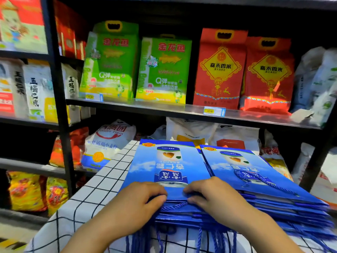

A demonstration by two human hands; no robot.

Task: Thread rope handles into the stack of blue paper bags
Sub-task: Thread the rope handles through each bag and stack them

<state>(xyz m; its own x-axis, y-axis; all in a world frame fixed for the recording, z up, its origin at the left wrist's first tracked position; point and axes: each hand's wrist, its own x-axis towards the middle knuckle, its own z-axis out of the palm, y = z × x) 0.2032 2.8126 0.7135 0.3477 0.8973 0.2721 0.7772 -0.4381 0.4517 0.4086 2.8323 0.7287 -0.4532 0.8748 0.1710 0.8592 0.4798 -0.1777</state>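
At bag [169, 162] edge: left hand [138, 201], right hand [215, 196] pinching.

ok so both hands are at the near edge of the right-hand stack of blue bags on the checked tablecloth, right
No. The head view shows the left hand and right hand at the near edge of the left-hand stack of blue bags, not the right-hand stack, on the checked tablecloth.

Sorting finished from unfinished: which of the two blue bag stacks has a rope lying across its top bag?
The right stack: a blue rope handle lies across its top bag. The left stack's printed face shows none.
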